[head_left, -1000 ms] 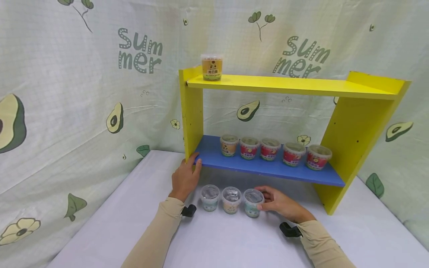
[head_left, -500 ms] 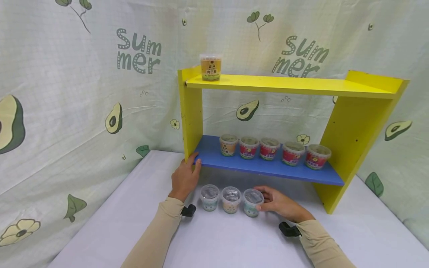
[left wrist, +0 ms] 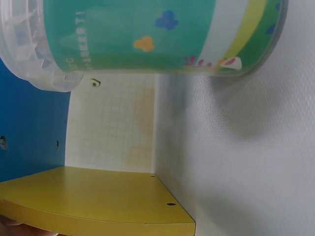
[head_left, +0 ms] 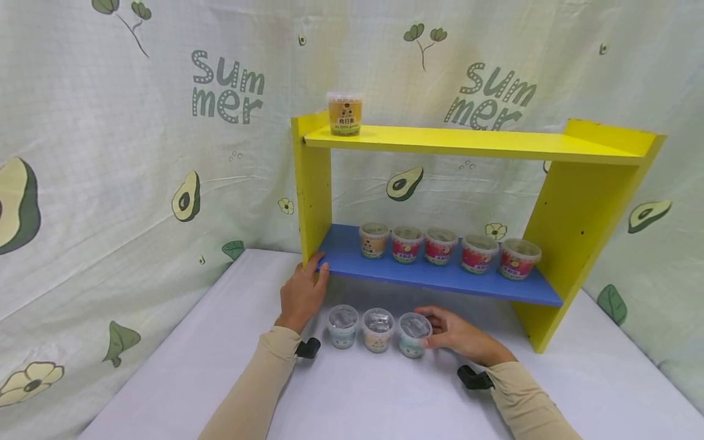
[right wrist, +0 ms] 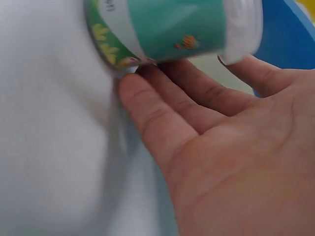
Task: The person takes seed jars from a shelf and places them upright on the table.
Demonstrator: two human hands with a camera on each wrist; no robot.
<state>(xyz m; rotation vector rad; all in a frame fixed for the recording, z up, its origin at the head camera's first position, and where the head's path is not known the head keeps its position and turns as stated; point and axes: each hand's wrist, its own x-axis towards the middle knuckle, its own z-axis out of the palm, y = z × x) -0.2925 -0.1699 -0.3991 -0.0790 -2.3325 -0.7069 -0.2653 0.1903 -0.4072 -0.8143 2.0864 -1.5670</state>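
Observation:
My left hand (head_left: pixel 301 297) grips the lower left corner of the yellow and blue shelf unit (head_left: pixel 572 235), its thumb by the blue board's front edge. Several fingers are hidden behind the yellow side panel (left wrist: pixel 98 194). At the right end of a row of three lidded plastic tubs, my right hand (head_left: pixel 459 336) holds a teal tub (head_left: pixel 412 346) between thumb and fingers; its base is by the table. Beside it stand a peach tub (head_left: pixel 377 338) and another teal tub (head_left: pixel 343 333). In the right wrist view, my fingers (right wrist: pixel 162 115) lie along the teal tub (right wrist: pixel 182 29).
On the blue board (head_left: pixel 379 272) stand an orange tub (head_left: pixel 373 245) and several red tubs (head_left: pixel 438 250). A yellow tub (head_left: pixel 345 116) sits on the top board (head_left: pixel 473 139), at its left end. Behind hangs a printed cloth (head_left: pixel 231 183). A white table (head_left: pixel 341 397) lies beneath.
The teal tub in my right hand seems to have turned slightly. Both hands keep their places, and the head view has shifted a little.

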